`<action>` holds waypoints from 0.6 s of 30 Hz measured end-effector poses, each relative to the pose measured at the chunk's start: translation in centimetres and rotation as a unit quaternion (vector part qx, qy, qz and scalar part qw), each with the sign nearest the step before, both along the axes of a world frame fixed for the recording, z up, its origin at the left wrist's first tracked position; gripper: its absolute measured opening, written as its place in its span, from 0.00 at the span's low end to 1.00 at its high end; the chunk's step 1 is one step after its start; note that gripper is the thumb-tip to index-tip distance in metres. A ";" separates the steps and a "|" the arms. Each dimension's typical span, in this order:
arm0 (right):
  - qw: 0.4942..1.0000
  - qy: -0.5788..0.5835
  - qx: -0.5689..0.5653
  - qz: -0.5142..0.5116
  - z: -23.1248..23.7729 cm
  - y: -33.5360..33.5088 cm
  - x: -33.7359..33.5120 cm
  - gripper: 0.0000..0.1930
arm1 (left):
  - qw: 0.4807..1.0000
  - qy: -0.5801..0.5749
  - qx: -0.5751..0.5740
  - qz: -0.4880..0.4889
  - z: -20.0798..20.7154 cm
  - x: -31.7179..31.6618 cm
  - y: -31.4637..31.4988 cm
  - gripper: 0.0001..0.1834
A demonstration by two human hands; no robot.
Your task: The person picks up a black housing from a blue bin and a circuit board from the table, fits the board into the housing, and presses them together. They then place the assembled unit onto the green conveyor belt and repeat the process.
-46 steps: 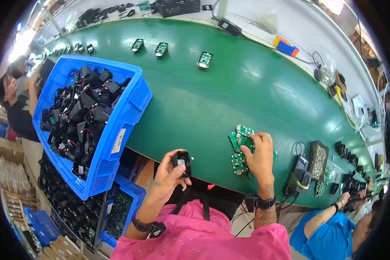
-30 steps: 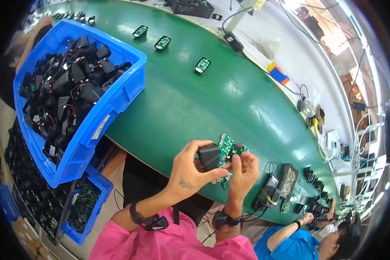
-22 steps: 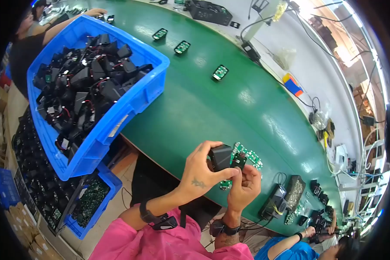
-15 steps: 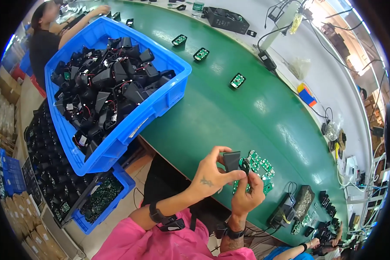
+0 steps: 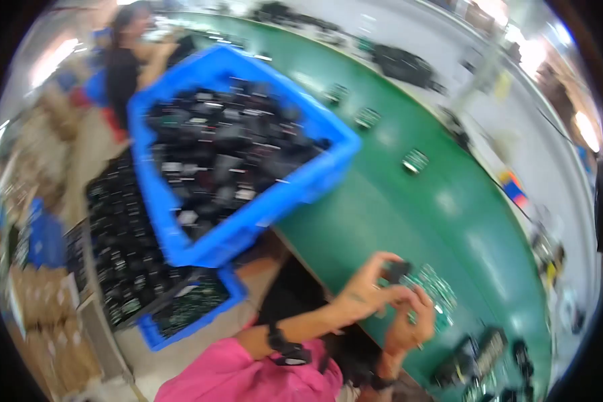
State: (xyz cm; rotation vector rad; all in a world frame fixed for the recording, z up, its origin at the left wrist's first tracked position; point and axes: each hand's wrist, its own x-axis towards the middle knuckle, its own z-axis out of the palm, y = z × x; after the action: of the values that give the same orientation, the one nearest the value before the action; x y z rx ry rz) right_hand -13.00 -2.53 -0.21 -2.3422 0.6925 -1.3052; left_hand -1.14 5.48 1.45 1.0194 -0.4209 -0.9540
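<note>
My left hand [image 5: 365,289] is closed around a black plastic housing [image 5: 398,271], held above the green table near its front edge. My right hand [image 5: 411,325] is right beside it, fingers pinched close to the housing's lower side. What sits between the right fingertips is smeared and hidden. Just beyond both hands, a cluster of green circuit boards [image 5: 443,295] lies on the table [image 5: 355,214].
A blue crate [image 5: 342,157] heaped with black housings stands to the left. Below it are rows of black parts [image 5: 117,248] and a blue bin [image 5: 233,287] of boards. Three board-fitted pieces, one here [image 5: 415,161], lie farther back. Another person [image 5: 130,60] sits far left.
The view has swung left and blurred, so everything appears shifted rightward. My left hand still holds the black housing, with my right hand close against it.
</note>
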 end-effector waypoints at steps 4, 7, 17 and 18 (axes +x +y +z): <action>0.999 -0.046 0.011 0.023 -2.2 -1.9 -2.2 0.08 | 0.991 0.047 -0.060 -0.113 -2.2 -0.5 -0.7 0.32; 0.996 -0.028 0.006 0.081 0.5 -1.3 -1.6 0.07 | 0.990 -0.022 -0.032 -0.137 -2.2 0.0 0.5 0.35; 0.982 0.065 0.031 0.173 2.3 -0.2 -0.4 0.09 | 0.995 -0.023 0.040 -0.092 -0.9 1.1 1.6 0.28; 0.985 0.044 0.013 0.166 2.2 -0.3 0.5 0.09 | 0.996 0.019 0.045 -0.075 -0.2 1.6 2.1 0.28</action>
State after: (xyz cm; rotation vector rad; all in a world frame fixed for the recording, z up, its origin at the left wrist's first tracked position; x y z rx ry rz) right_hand -12.53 -2.83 1.96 -2.3783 0.3193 -1.0445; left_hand 0.51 7.56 1.23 1.0606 -0.4303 -1.1332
